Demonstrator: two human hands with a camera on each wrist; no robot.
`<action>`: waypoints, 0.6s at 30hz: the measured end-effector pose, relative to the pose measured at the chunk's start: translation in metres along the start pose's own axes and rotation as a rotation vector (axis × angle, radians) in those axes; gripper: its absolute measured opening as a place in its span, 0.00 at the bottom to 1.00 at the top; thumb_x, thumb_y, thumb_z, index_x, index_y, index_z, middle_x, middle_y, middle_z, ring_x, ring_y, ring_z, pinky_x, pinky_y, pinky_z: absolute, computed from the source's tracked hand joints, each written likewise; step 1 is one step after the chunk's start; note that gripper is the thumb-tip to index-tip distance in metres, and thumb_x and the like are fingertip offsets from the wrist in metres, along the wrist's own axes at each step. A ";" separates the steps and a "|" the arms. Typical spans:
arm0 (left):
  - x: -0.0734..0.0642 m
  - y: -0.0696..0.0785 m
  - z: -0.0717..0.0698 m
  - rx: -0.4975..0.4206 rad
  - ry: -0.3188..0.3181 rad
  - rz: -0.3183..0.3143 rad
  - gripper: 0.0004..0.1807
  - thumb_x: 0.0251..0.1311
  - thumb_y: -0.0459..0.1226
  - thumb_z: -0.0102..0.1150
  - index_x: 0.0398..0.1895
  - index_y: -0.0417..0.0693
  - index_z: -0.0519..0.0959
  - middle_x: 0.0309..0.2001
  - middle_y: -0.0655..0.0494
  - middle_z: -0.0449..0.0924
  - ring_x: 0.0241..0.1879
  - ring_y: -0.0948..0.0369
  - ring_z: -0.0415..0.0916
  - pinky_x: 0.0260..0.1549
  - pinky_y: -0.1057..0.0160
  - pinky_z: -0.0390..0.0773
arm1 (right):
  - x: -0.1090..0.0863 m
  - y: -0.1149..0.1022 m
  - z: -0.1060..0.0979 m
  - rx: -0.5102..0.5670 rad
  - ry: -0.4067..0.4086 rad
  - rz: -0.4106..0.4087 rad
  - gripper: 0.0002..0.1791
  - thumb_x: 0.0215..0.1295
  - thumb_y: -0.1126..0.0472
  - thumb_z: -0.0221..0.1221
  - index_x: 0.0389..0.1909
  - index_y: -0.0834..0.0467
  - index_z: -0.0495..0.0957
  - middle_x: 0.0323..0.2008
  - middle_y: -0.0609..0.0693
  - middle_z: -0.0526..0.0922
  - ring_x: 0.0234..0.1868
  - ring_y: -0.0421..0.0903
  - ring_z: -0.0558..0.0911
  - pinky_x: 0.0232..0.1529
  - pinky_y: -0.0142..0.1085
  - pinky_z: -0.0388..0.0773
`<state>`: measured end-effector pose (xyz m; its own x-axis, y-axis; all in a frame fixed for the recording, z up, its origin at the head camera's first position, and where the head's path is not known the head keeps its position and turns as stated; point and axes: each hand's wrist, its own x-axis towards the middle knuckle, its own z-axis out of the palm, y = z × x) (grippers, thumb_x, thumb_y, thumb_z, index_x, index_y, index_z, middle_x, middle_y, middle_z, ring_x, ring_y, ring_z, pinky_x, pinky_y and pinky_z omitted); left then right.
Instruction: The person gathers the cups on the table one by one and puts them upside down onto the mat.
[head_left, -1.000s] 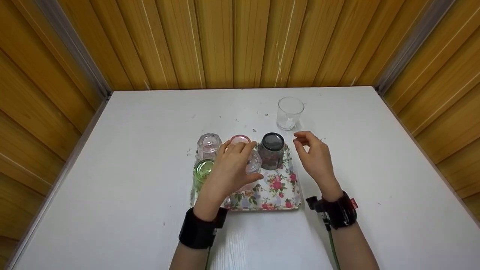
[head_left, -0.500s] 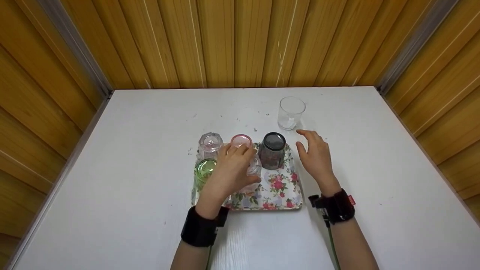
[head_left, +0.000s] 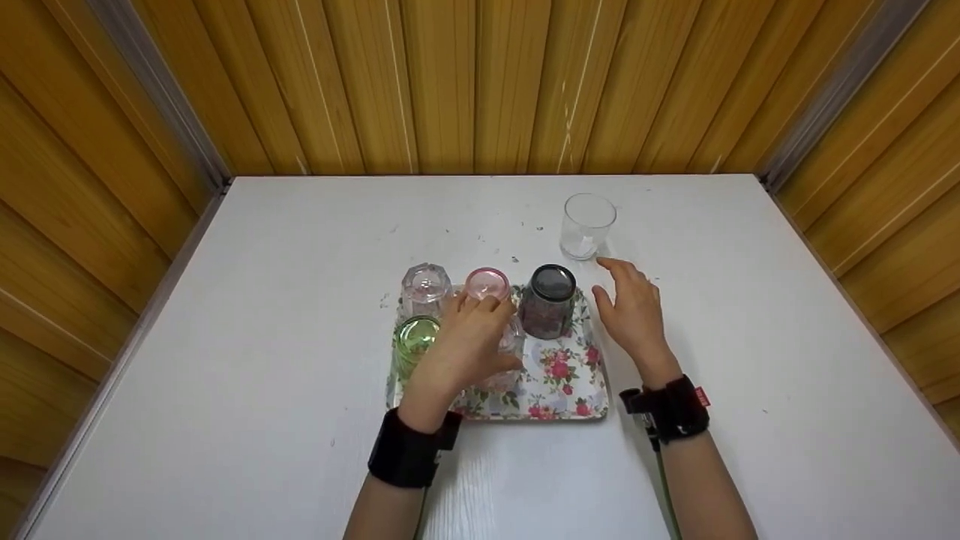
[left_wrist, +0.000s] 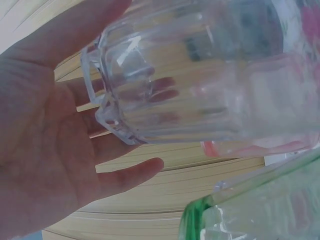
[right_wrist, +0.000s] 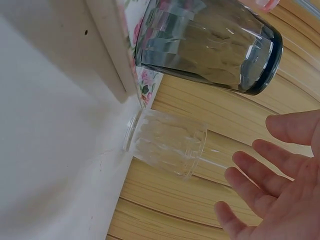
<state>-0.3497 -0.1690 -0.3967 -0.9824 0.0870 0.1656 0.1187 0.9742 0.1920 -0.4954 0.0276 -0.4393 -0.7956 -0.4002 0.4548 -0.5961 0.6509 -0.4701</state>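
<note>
My left hand (head_left: 463, 346) holds an upside-down clear faceted glass (left_wrist: 170, 65) near its base, over the front middle of a floral tray (head_left: 559, 390). In the left wrist view the thumb is on one side of the glass and the fingers are behind it. A green glass (head_left: 417, 339) stands left of this hand, and a pink-rimmed glass (head_left: 487, 282) just beyond its fingertips. My right hand (head_left: 634, 315) hovers at the tray's right side, fingers apart and holding nothing. It is nearest to a dark grey glass (head_left: 550, 304) and an upright clear tumbler (head_left: 588, 229).
A pale clear faceted glass (head_left: 426, 289) stands inverted at the tray's back left corner. The clear tumbler is off the tray, on the white table (head_left: 300, 300). Wood-patterned panels (head_left: 442, 90) rise behind the table and at both sides.
My left hand and the clear glass have shifted slightly toward me. My right hand's fingers have spread from a closer, more bent pose. The other glasses have stayed put.
</note>
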 end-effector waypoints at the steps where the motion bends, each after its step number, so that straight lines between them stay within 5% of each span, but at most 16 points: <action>1: 0.000 0.000 0.001 -0.003 -0.007 -0.003 0.41 0.37 0.55 0.69 0.55 0.46 0.70 0.55 0.50 0.74 0.56 0.50 0.69 0.63 0.46 0.55 | 0.001 0.000 0.001 -0.006 -0.001 -0.002 0.22 0.60 0.64 0.56 0.56 0.61 0.70 0.54 0.60 0.73 0.53 0.59 0.71 0.51 0.54 0.63; 18: 0.005 -0.001 0.008 -0.003 -0.083 -0.036 0.48 0.36 0.53 0.71 0.62 0.43 0.64 0.60 0.48 0.69 0.61 0.47 0.64 0.63 0.46 0.54 | 0.025 0.014 0.010 -0.050 -0.032 0.007 0.22 0.60 0.64 0.54 0.57 0.62 0.69 0.56 0.60 0.71 0.55 0.60 0.70 0.53 0.56 0.62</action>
<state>-0.3560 -0.1676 -0.4038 -0.9946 0.0693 0.0778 0.0837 0.9763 0.1997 -0.5250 0.0205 -0.4423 -0.8033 -0.4156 0.4265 -0.5850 0.6851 -0.4341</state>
